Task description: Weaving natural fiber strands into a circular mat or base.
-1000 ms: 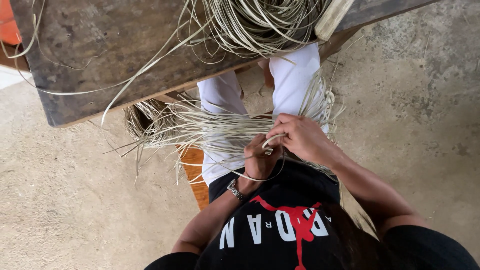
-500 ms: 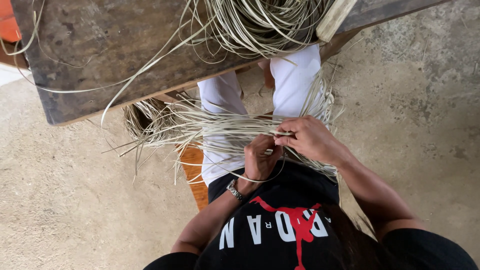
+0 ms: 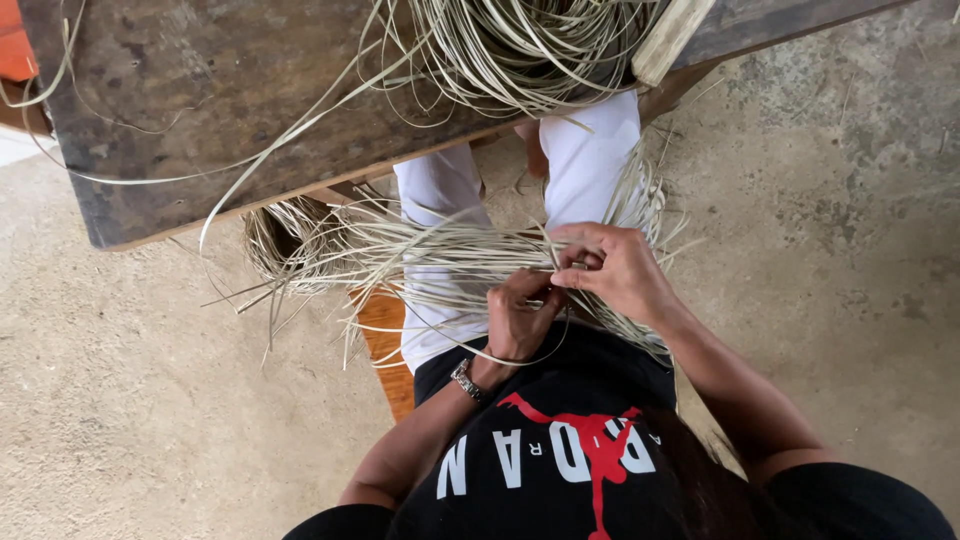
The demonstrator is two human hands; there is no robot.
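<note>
Both hands closed on pale strips [image 3: 440,262]: left hand [image 3: 520,318] should anchor firmly while right hand [image 3: 612,268] keeps its pinched strand taut.

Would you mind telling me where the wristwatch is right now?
In the head view, the wristwatch sits on the left wrist, just below the left hand, lower centre of frame, beside the black shirt and under the pale straw strips.

The strips [image 3: 440,255] are looking like dry, matt plant fibre, pale and stiff. The table [image 3: 200,90] is showing rough, weathered wood, dull and stained. The floor [image 3: 130,400] is looking like coarse, gritty concrete. The watch [image 3: 466,381] is gleaming as polished metal.
</note>
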